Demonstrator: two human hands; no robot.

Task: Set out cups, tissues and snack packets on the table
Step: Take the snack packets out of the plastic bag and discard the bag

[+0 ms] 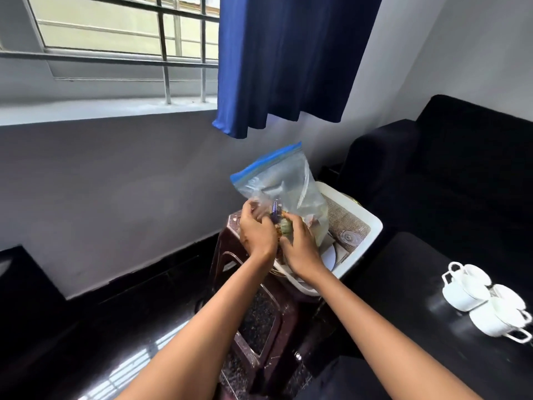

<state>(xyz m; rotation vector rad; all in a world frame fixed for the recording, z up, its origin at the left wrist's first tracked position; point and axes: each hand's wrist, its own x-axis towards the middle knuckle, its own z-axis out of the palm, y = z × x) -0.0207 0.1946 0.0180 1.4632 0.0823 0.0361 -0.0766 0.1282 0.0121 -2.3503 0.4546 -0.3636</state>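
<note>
Over the white tub [372, 226] on the brown stool [259, 321] by the wall, both hands are busy at a clear zip bag [284, 186] with a blue seal. The left hand [256, 229] has its fingers curled into the plastic at the bag's lower left, and the right hand [297, 243] grips the bulge of snack packets [281, 223] through the bag's lower front; neither grip is slack, and both hold the bag rather than anything loose. My guess is that the packets are being brought out of the tub for setting out. To do it well, one hand should steady the bag from beneath while the other goes up to the seal, since thin plastic squeezed low down will crush what is inside. Four white cups [484, 301] already stand clustered on the black surface [403, 284] to the right, well apart from the tub. I see no tissues. A plate [330, 256] and what looks like a glass [350, 236] lie in the tub just beside the bag, so lifting straight up would spare them. A blue curtain [288, 62] hangs above, and a dark sofa [447, 168] stands behind the tub.
</note>
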